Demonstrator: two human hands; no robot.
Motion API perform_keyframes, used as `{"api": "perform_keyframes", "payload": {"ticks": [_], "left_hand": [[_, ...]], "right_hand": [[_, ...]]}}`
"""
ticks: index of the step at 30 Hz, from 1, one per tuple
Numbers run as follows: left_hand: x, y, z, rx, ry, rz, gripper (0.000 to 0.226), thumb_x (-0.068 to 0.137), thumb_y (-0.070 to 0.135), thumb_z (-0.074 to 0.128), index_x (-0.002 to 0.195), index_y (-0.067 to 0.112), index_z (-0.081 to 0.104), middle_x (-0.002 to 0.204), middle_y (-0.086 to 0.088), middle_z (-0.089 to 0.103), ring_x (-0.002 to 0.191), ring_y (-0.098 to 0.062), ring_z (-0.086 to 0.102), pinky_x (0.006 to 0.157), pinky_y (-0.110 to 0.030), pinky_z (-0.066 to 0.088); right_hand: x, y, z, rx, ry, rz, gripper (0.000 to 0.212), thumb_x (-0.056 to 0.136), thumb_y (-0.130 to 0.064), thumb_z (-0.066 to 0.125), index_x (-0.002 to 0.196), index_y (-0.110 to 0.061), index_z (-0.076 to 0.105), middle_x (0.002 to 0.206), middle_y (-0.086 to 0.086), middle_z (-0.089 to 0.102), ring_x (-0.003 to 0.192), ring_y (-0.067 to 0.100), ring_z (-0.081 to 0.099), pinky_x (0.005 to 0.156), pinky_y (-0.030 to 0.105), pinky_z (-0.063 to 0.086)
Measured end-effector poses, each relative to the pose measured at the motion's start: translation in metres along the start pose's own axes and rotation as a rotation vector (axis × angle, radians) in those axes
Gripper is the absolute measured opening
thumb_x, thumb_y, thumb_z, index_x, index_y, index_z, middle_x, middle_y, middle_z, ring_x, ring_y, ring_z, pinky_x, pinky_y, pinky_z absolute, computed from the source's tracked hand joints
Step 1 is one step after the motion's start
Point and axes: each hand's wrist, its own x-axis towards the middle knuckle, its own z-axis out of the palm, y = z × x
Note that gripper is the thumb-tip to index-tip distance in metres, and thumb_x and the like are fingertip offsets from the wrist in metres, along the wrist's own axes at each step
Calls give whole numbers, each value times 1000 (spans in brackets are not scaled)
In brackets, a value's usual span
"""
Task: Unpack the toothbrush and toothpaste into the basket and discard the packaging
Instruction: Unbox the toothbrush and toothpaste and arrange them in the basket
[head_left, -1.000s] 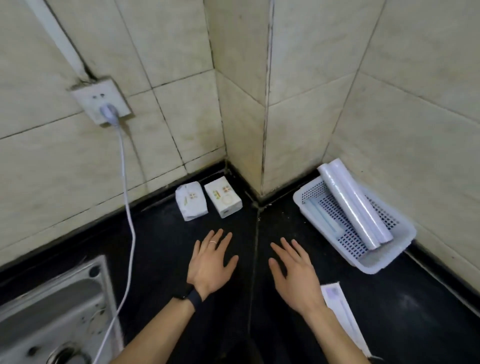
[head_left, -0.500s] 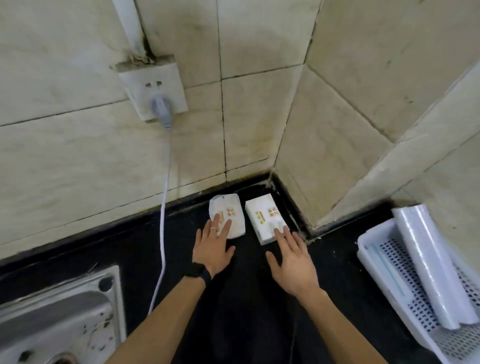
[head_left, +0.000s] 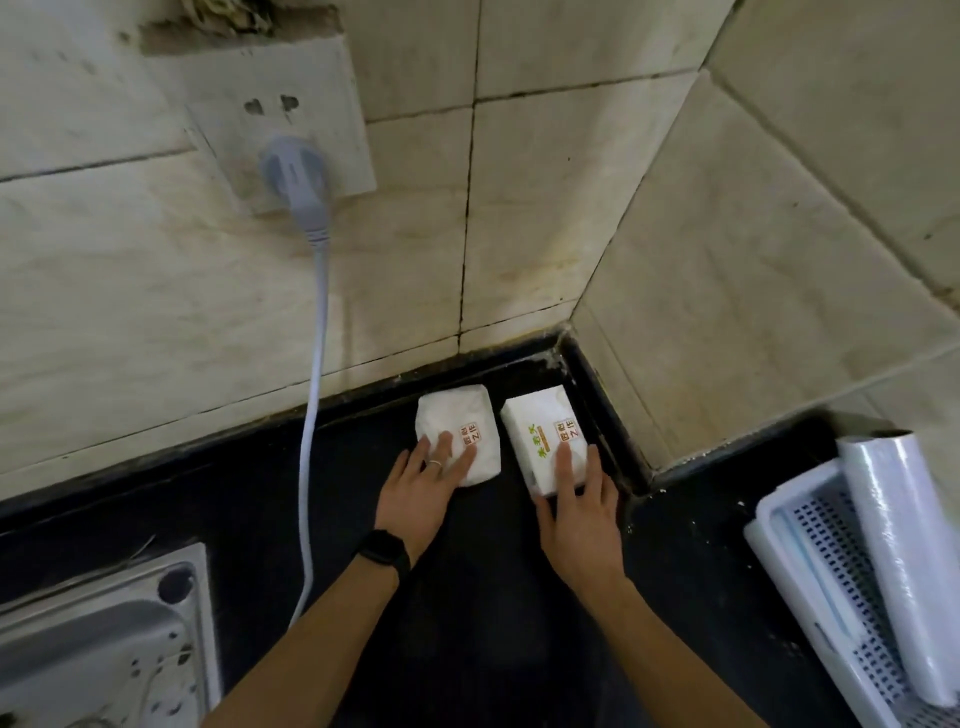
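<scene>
Currently both grips are lying released: left hand (head_left: 415, 493) flat on left packet (head_left: 457, 421), right hand (head_left: 579, 514) on right packet (head_left: 535, 421). Risk: uncurled fingers (head_left: 563, 467) sliding packets away instead of lifting.

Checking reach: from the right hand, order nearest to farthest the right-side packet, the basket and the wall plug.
1. Right-side packet, under the right hand's fingers.
2. Basket, to the right.
3. Wall plug, upper left on the wall.

Wall socket (head_left: 291, 93), grey plug (head_left: 294, 174) (cord (head_left: 318, 364) hanging down), steel sink (head_left: 104, 649)
</scene>
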Motion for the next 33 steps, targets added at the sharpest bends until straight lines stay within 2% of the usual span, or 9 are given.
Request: {"api": "perform_keyframes", "payload": {"ticks": [3, 6, 10, 16, 19, 22, 24, 27, 33], "left_hand": [[4, -1, -10, 11, 64, -20, 82, 63, 8, 85, 138, 24, 55, 135, -15, 60, 118, -38, 61, 95, -52, 49], [9, -1, -20, -1, 126, -36, 85, 62, 8, 86, 139, 22, 53, 133, -13, 61, 116, -35, 63, 95, -50, 50], [12, -1, -23, -4, 158, -41, 88, 61, 14, 88, 141, 23, 50, 133, -12, 61, 115, -32, 63, 96, -47, 49], [13, 10, -31, -25, 181, -57, 85, 69, 15, 83, 145, 26, 44, 137, -9, 59, 118, -31, 62, 95, -47, 51], [15, 22, -44, -31, 209, -27, 79, 77, 13, 76, 147, 26, 41, 139, -10, 57, 120, -32, 60, 93, -48, 53], [26, 37, -62, 17, 264, 38, 77, 77, 12, 75, 146, 24, 43, 138, -11, 58, 118, -33, 61, 89, -48, 54], [38, 50, -71, 56, 292, 73, 73, 79, 12, 71, 146, 24, 44, 137, -12, 59, 117, -34, 61, 87, -47, 53], [56, 77, -81, 130, 283, 110, 68, 83, 13, 62, 147, 24, 43, 138, -13, 57, 116, -35, 60, 85, -47, 52], [85, 116, -68, 191, 172, 147, 57, 91, 29, 62, 145, 28, 43, 136, -15, 56, 101, -38, 61, 74, -44, 50]], "right_hand": [[16, -3, -10, 18, 57, 16, 71, 102, -40, 49, 159, -19, 13, 163, 22, 8, 140, 47, 24, 98, 57, 49], [48, -3, -21, -71, 76, 26, 72, 102, -41, 47, 159, -19, 9, 164, 22, 7, 145, 46, 21, 102, 55, 47], [82, -5, -24, -196, 91, -31, 73, 101, -43, 47, 159, -12, 15, 162, 26, 20, 151, 41, 17, 119, 53, 27], [86, -5, -22, -144, 37, -6, 75, 104, -44, 37, 159, -18, -8, 167, 17, -9, 154, 34, -6, 123, 47, 13], [82, 0, -29, -84, 20, -38, 76, 103, -47, 37, 160, -20, -4, 166, 17, -12, 154, 34, -8, 124, 50, 5], [49, 13, -36, -8, 51, -97, 73, 101, -42, 46, 161, -21, 10, 168, 14, -4, 155, 31, -2, 124, 53, 14], [9, 26, -32, 62, 54, -71, 70, 101, -43, 46, 160, -23, 15, 168, 7, -2, 155, 24, -2, 126, 44, 9], [-52, 53, -15, 79, -23, 86, 74, 101, -55, 37, 160, -24, 6, 167, 2, -13, 154, 18, -12, 122, 36, -2], [-117, 106, 28, 23, -148, 290, 80, 97, -67, 12, 158, -23, -16, 161, 3, -32, 149, 21, -29, 125, 45, -7]]}}
